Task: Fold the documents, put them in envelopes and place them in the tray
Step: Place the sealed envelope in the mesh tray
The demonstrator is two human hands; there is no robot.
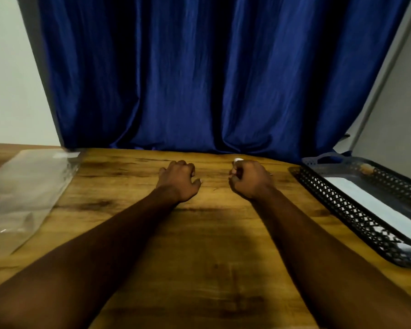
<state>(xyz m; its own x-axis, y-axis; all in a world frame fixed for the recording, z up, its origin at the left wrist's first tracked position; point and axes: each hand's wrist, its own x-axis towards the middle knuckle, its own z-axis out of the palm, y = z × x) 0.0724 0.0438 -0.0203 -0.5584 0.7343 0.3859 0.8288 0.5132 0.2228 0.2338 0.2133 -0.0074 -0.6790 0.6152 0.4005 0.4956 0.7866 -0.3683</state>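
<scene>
- The wooden table (pixel 199 233) fills the near field, its grain dark-streaked.
- The left forearm (pixel 93 245) comes in from 7 o'clock and the right forearm (pixel 318 245) from 5 o'clock. Both are bare, lie low over the wood and converge toward the table's middle.
- At 3 o'clock a black mesh tray (pixel 342 206) lies on the table along its right edge, running from near to far.
- A white envelope (pixel 361 195) lies flat on the tray's floor. A small tan thing at the far end is too blurred to identify.
- At 9 o'clock a clear plastic sleeve (pixel 26 186) lies flat on the table, well apart from both hands. What it holds cannot be told.
- The left hand (pixel 179 180) sits just left of centre toward 12 o'clock, knuckles up. Its fingers are curled under against the wood, the thumb sticks out to the side, and it grips nothing that shows.
- The right hand (pixel 250 179) is beside it with a gap of bare wood between them. It is drawn into a tighter fist and grips nothing visible. A white spot at its far tip may be a nail; I cannot tell.
- No loose document shows on the table between the hands.
- At 12 o'clock a blue curtain (pixel 199 79) hangs down to the table's far edge.
- A pale wall (pixel 7 79) stands at 10 o'clock and a grey panel (pixel 401 103) at 2 o'clock.
</scene>
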